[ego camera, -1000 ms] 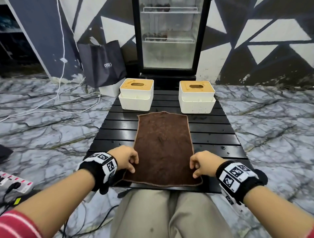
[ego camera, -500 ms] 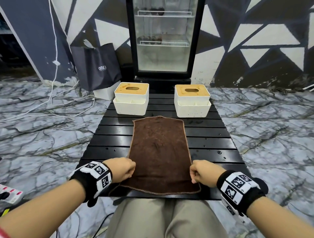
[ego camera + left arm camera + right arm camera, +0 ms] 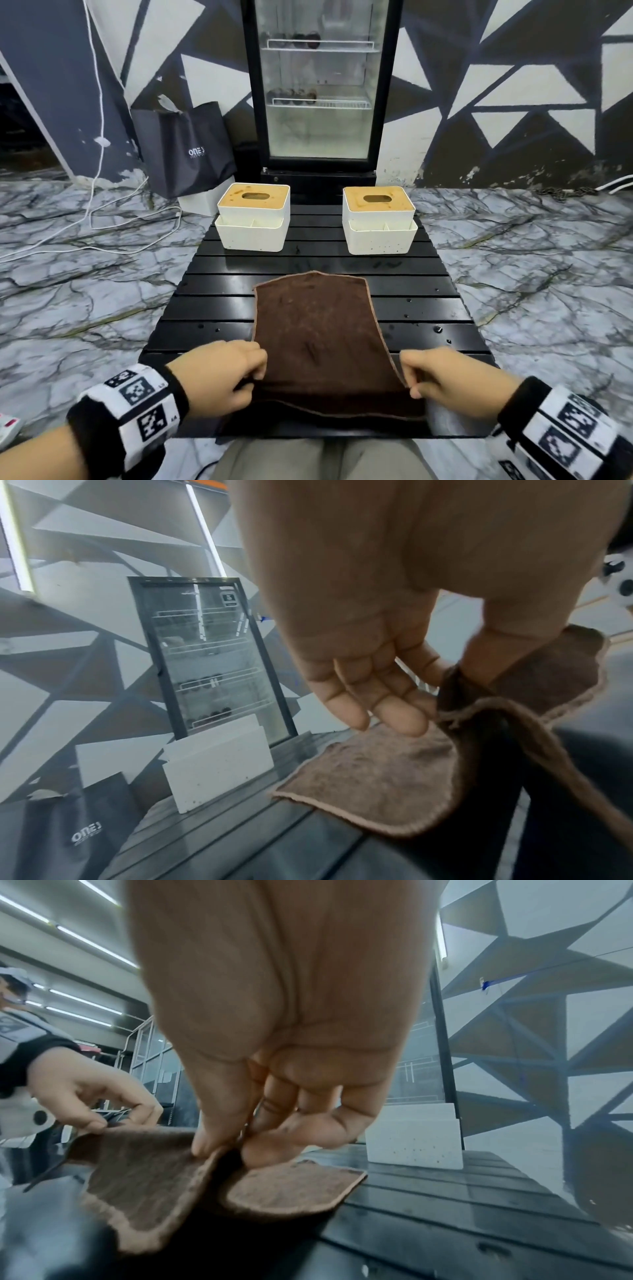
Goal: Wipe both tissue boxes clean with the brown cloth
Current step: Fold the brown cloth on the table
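Brown cloth [image 3: 318,339]: lies lengthwise on the black slatted counter [image 3: 421,308], near edge lifted
Left hand [image 3: 219,373]: pinches the cloth's side at 8 o'clock
Right hand [image 3: 442,371]: pinches its side at 4 o'clock
Left tissue box [image 3: 253,219]: 11 o'clock, well apart from cloth
Right tissue box [image 3: 378,221]: 1 o'clock
Fridge [image 3: 320,85]: 12 o'clock, behind the counter

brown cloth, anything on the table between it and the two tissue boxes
Nothing visible stands in the way. The brown terry cloth, pinched at its near corners by the left hand and right hand, faces bare black slatted table up to the left white tissue box and right white tissue box.
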The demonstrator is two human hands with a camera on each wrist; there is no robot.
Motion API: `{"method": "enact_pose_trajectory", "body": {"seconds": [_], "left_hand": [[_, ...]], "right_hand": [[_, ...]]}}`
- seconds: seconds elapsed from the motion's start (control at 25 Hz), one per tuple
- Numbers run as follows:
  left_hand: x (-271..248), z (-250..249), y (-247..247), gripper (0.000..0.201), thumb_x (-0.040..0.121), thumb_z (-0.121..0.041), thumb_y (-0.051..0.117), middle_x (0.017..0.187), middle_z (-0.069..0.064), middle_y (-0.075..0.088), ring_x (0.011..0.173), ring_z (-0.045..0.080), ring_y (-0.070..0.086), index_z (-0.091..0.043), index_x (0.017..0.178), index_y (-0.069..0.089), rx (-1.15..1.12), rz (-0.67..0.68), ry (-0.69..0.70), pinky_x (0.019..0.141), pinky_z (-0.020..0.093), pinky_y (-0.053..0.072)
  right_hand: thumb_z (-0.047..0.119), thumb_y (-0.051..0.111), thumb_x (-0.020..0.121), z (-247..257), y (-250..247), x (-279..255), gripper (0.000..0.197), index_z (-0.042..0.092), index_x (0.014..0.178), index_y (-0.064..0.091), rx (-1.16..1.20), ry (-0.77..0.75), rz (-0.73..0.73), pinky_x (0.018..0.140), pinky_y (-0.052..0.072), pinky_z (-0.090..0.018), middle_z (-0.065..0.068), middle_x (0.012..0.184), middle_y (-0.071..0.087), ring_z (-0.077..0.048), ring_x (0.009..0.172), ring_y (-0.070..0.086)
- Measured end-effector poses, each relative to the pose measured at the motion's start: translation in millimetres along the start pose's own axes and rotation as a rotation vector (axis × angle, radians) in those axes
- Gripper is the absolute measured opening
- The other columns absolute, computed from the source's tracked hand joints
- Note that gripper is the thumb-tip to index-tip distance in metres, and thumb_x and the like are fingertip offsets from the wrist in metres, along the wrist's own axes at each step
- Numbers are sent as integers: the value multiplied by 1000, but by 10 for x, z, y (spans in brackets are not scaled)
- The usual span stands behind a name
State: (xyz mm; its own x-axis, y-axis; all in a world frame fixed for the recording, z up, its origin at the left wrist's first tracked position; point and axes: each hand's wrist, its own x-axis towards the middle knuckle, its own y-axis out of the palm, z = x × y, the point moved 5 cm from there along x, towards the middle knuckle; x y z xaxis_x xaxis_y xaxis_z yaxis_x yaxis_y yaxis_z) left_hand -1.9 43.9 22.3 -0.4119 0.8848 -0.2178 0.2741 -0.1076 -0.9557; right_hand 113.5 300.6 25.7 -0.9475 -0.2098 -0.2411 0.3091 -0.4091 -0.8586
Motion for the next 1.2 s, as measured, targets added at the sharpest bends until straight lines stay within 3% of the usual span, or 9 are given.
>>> {"method": "enact_pose_trajectory", "body": {"seconds": [0.08,0.16,0.28,0.4,0.52,0.64,1.0,1.08,1.2], "left_hand": [[127,172,-162,22,72,-43,28,82,-17,45,86,13,53,-33,87,41,-21,-34,-77,75,22,37],[337,415,-283,6,84,-33,46,88,-15,52,91,14,56,-34,89,42,-39,-86,-151,80,24,40],[695,797,-408,13,92,-21,54,106,-3,59,102,16,56,-20,105,56,-37,-145,-257,87,21,38],[978,1085,-413,21,93,-19,55,113,4,61,107,18,55,-12,111,59,-3,-142,-345,86,19,34],[1213,1327,-300,20,92,-19,56,109,4,60,106,19,56,-11,110,60,-28,-101,-416,83,19,34],[1367,1500,-222,16,91,-16,56,93,-1,53,94,18,56,-9,106,59,-94,-106,-468,77,19,34],[1510,1641,-121,6,91,-16,58,91,-3,47,89,17,51,-17,93,52,-106,-83,-460,72,17,29],[1499,1659,-106,9,90,-16,59,90,-3,48,85,14,47,-14,98,56,-128,-105,-468,73,18,31],[1438,1636,-121,14,87,-14,62,88,-4,47,83,13,47,-20,87,50,-178,-176,-485,75,20,34]], "right_hand": [[11,61,80,-59,-221,148,22,26,72,48,14,12,-120,60,37,-10,13,65,56,3,62,51],[11,63,78,-167,-401,379,26,30,72,47,30,35,-234,59,37,-10,9,69,59,0,61,51],[7,59,78,-350,-563,799,23,27,76,48,21,85,-315,63,38,-14,4,75,59,-5,65,51],[4,59,77,-513,-646,1180,31,30,70,44,47,127,-349,60,36,-12,7,70,54,-4,64,48],[2,58,77,-709,-643,1518,33,29,66,42,33,168,-335,59,34,-14,12,67,50,-10,67,49],[4,59,78,-866,-613,1759,36,32,63,41,-5,203,-295,69,39,-19,13,67,50,-13,73,51],[13,58,82,-1028,-549,1975,32,34,64,42,-46,292,-196,78,43,-27,12,73,48,-13,78,51],[15,57,84,-1029,-545,1965,27,32,67,45,-59,303,-189,80,43,-28,12,75,44,-14,80,49],[16,57,85,-959,-532,1866,10,26,86,54,-45,312,-195,86,44,-32,3,92,45,-17,89,50]]}}
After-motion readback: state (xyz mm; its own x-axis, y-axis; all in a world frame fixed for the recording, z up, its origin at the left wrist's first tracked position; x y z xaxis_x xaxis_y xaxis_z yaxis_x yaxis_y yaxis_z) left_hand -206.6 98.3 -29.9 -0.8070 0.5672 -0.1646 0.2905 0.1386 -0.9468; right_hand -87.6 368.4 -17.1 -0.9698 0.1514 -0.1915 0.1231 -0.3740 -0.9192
